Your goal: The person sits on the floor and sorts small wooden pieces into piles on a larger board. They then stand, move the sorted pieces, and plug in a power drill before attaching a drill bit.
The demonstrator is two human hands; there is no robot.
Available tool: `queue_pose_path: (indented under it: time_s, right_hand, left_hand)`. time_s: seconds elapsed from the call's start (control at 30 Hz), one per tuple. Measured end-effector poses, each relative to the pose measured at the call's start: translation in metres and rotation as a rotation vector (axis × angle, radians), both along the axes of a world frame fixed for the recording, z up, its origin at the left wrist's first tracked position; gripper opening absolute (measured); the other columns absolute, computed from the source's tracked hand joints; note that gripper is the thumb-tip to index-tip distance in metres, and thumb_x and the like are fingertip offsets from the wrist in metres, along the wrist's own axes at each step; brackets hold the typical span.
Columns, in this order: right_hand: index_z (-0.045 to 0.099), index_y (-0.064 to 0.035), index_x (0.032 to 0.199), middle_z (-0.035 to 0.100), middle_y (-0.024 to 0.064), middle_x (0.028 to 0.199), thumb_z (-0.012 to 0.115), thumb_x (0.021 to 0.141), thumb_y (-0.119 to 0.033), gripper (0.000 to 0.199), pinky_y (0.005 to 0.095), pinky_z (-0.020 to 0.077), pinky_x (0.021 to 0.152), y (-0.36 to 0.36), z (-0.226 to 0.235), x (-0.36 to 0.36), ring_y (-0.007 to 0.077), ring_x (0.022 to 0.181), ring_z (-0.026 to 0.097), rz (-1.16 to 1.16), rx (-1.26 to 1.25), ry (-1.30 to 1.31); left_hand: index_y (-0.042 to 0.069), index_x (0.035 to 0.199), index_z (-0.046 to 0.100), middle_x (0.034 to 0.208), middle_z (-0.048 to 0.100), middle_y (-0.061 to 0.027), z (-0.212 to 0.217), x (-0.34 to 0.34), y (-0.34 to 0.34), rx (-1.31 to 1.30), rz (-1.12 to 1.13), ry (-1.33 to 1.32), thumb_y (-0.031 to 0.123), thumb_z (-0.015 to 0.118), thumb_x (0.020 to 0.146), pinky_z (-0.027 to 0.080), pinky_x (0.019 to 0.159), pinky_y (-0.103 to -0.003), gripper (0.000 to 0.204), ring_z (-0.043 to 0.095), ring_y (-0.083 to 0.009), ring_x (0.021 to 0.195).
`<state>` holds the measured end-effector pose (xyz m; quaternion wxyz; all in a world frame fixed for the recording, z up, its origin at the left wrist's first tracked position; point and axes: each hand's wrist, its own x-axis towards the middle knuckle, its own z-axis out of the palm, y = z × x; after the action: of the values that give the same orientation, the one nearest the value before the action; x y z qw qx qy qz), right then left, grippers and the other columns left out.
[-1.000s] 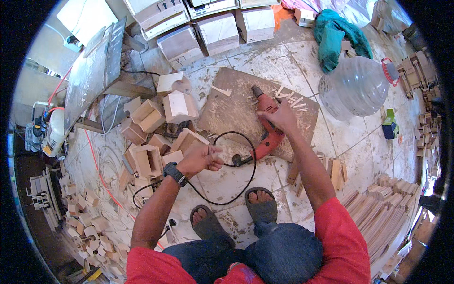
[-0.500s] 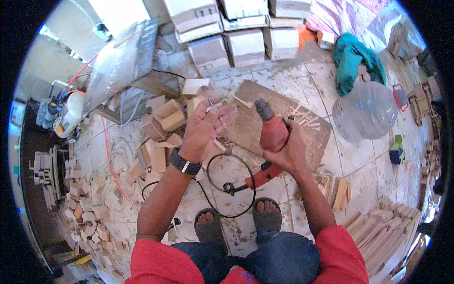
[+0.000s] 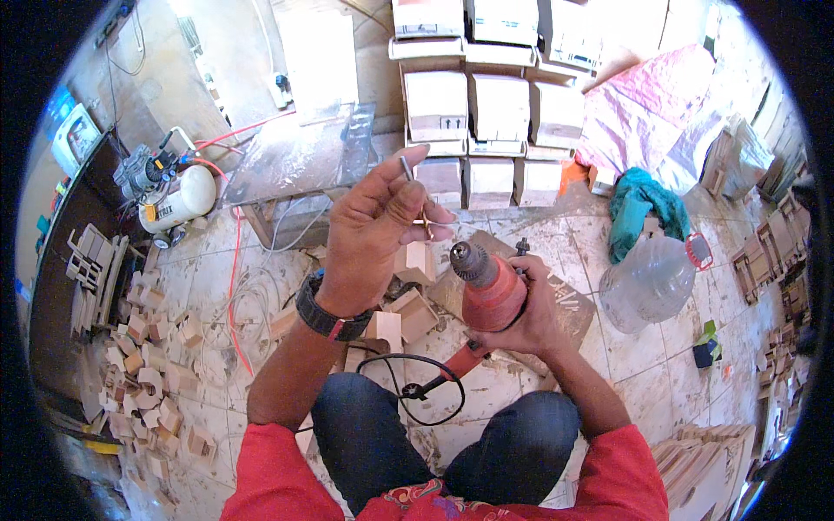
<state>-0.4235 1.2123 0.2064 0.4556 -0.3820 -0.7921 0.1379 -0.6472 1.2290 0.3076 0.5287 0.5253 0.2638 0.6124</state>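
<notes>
My left hand point(image 3: 369, 230), with a dark watch on its wrist, is raised and closed in a pinch. Between its thumb and fingers is a slim silver metal rod point(image 3: 406, 167) that looks like a drill bit. A thin gold-coloured twisted piece point(image 3: 425, 222) shows among the same fingers. My right hand point(image 3: 537, 317) grips a red power drill point(image 3: 493, 300) by its body, with the toothed metal chuck point(image 3: 469, 260) pointing up towards the left hand. No bit shows in the chuck. A small dark knob-like piece point(image 3: 522, 247) stands by the right fingertips.
The drill's black cord point(image 3: 461, 406) loops over the tiled floor. Wood blocks point(image 3: 413, 314) lie under the left hand, beside a brown board point(image 3: 569, 304). A clear plastic jug point(image 3: 647, 291) stands right, an air compressor point(image 3: 187, 200) far left, and stacked white boxes point(image 3: 437, 104) ahead.
My left hand has risen and turned from an open palm into a pinch around the rod. The drill's chuck has come closer to view. My view has tilted upward, and my knees are bent.
</notes>
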Motion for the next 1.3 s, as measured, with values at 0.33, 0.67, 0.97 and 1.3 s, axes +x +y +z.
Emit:
queue_pose_path:
  time_s: [0.33,0.67,0.97,1.3]
  right_hand:
    - [0.035,-0.0042,0.121,0.048,0.0116,0.108,0.091,0.045,-0.037,0.1,0.0369,0.0417,0.089,0.002,0.035,-0.019,0.0243,0.1,0.052,0.04,-0.042,0.055]
    - [0.034,-0.0048,0.121,0.047,0.0123,0.11,0.092,0.045,-0.034,0.1,0.0371,0.0412,0.09,-0.005,0.024,-0.04,0.0247,0.101,0.051,0.009,0.002,-0.029]
    - [0.043,-0.0075,0.116,0.054,0.0138,0.1,0.09,0.044,-0.04,0.093,0.0391,0.0467,0.077,-0.003,0.017,-0.055,0.0304,0.088,0.057,-0.005,0.031,0.033]
    - [0.038,-0.0054,0.118,0.051,0.0132,0.103,0.091,0.044,-0.037,0.096,0.0389,0.0447,0.082,-0.008,0.018,-0.056,0.0281,0.093,0.055,-0.014,-0.078,-0.024]
  left_hand:
    - [0.002,0.103,0.065,0.086,0.065,-0.0035,0.023,-0.049,-0.026,-0.049,0.065,0.2,0.014,0.059,0.092,0.044,0.057,-0.02,0.017,0.058,-0.0068,0.075]
    - [0.005,0.094,0.068,0.079,0.064,-0.0095,0.047,-0.078,-0.029,0.539,0.163,0.882,0.008,0.063,0.084,0.047,0.063,-0.032,0.012,0.061,-0.0215,0.069]
    - [0.005,0.095,0.067,0.079,0.061,-0.0112,0.056,-0.085,-0.035,0.559,0.167,0.982,0.005,0.06,0.083,0.048,0.063,-0.036,0.015,0.062,-0.0287,0.071]
    - [0.003,0.095,0.065,0.077,0.058,-0.0123,0.057,-0.087,-0.031,0.629,0.112,1.035,0.003,0.059,0.08,0.047,0.062,-0.038,0.016,0.059,-0.031,0.07]
